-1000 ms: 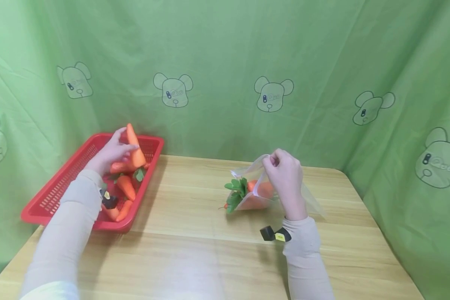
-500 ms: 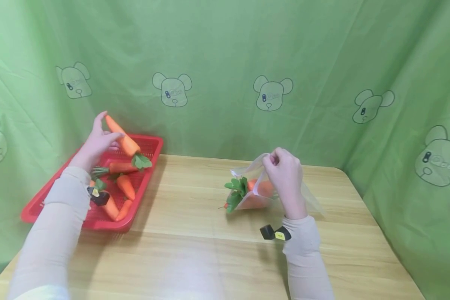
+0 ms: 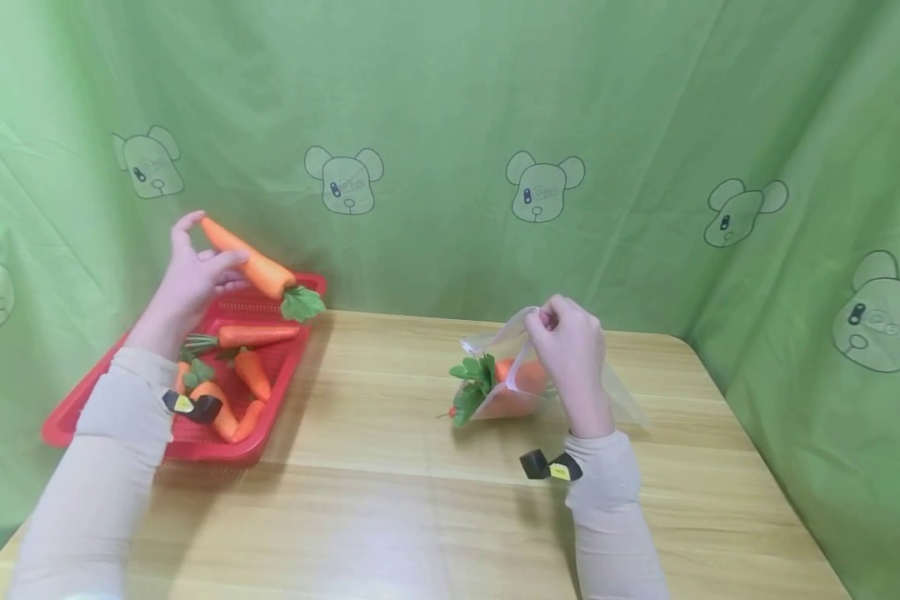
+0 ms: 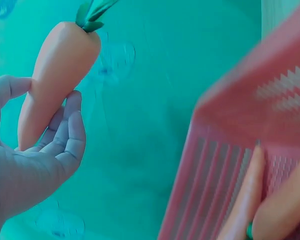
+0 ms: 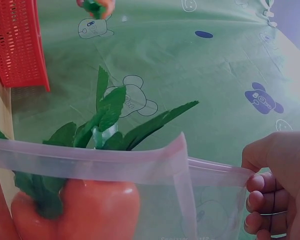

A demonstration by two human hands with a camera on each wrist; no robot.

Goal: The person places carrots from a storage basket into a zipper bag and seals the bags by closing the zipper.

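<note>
My left hand [image 3: 195,271] holds a carrot [image 3: 249,260] with green leaves between thumb and fingers, raised above the red basket [image 3: 288,367]. In the left wrist view the carrot [image 4: 60,75] stands leaves up, thumb on one side and fingertips on the other. My right hand [image 3: 570,358] pinches the upper edge of a clear plastic bag [image 3: 506,404] on the table. Inside the bag, orange carrots [image 5: 100,210] show, their green leaves [image 3: 474,385] poking out of its mouth. The right wrist view shows thumb and fingers [image 5: 257,182] at the bag's corner.
Several more carrots [image 3: 251,375] lie in the basket at the table's left side. The wooden table [image 3: 390,467] runs between basket and bag. A green curtain [image 3: 450,100] with bear prints hangs behind and at both sides.
My left hand has lifted the carrot up out of the basket, its leafy end swinging out to the right. The right hand and the bag have stayed in place.
</note>
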